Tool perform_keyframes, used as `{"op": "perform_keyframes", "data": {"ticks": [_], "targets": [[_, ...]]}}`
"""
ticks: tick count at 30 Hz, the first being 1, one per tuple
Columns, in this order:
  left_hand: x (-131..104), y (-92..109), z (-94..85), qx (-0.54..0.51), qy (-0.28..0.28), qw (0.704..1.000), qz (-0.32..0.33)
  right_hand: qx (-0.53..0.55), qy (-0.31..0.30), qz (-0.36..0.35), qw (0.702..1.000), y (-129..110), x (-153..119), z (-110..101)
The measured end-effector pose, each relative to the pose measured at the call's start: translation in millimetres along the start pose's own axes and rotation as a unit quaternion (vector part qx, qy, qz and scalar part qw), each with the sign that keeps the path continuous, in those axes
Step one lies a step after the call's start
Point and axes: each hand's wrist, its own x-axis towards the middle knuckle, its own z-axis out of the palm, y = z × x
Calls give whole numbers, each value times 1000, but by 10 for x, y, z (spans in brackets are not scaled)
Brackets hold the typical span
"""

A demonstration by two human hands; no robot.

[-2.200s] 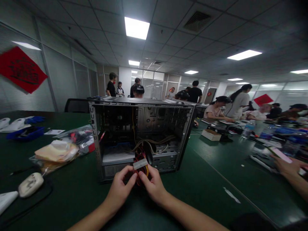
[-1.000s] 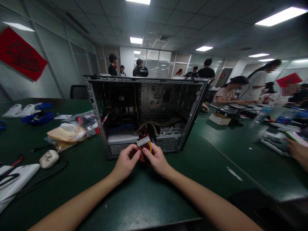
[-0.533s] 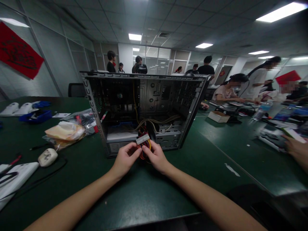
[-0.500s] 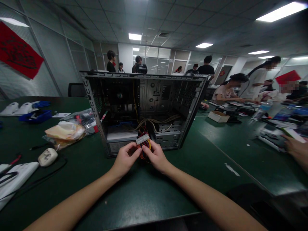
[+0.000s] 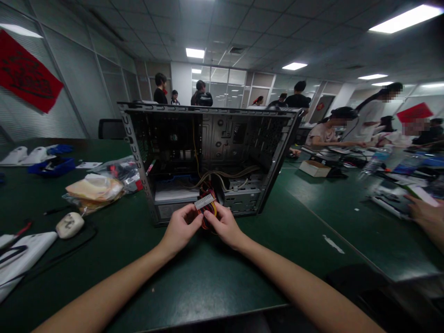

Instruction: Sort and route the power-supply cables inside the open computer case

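Note:
An open computer case (image 5: 227,109) stands on the green table with its inside facing me. In front of its lower edge, my left hand (image 5: 183,226) and my right hand (image 5: 225,225) pinch a pale multi-pin connector (image 5: 204,201) and the wires joined to it. Red, yellow and black wires (image 5: 208,221) bunch between the fingers and run back into the case. Grey-beige cables (image 5: 229,173) lie along the case's lower inside, and a thin yellow wire (image 5: 194,143) hangs down its middle.
On the green table (image 5: 194,286), a white power adapter (image 5: 70,225), plastic bags (image 5: 93,187) and a blue tray (image 5: 52,167) are at the left. An open carton (image 5: 315,169) and a bottle (image 5: 376,162) stand at the right. Another person's hand (image 5: 425,210) is at the right edge.
The pale connector has tilted slightly and shifted a little left and down between my fingers. Both hands keep their grip and have barely moved.

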Motion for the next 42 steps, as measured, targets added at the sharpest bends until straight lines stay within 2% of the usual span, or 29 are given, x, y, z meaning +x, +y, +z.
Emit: {"op": "perform_keyframes", "data": {"ticks": [17, 27, 34, 42], "targets": [[9, -73, -16, 10, 7, 1000, 11, 22, -16, 19, 999, -4, 5, -9], [9, 36, 15, -47, 10, 999, -6, 49, -9, 23, 999, 17, 5, -8], [4, -21, 2, 43, 42, 998, 17, 27, -14, 22, 999, 12, 3, -2], [21, -5, 0, -34, 1, 999, 7, 10, -8, 11, 1000, -3, -16, -10]]}}
